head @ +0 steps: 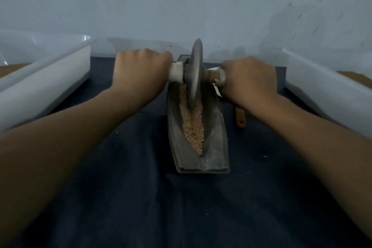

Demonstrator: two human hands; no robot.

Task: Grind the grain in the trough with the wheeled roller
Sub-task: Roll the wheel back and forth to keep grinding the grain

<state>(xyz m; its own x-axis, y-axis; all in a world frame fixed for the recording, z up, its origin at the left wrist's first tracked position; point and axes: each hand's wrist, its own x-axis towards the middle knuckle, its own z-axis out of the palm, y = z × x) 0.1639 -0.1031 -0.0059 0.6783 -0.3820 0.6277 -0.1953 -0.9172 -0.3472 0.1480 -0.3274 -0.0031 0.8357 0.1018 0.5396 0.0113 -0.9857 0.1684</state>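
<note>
A long grey metal trough [216, 127] lies lengthwise on a dark blue cloth, pointing away from me. Pale tan grain [193, 125] fills its groove. A grey metal wheel [196, 72] stands upright in the groove near the far end, its rim down in the grain. White handles stick out from both sides of the wheel. My left hand [138, 70] grips the left handle [177, 72]. My right hand [249, 78] grips the right handle [218, 75]. Both arms are stretched forward.
A white plastic bin [46, 86] stands at the left and another white bin [330, 94] at the right, each showing a bit of brown content. A small wooden tool [240, 119] lies right of the trough, partly under my right wrist. A pale wall is behind.
</note>
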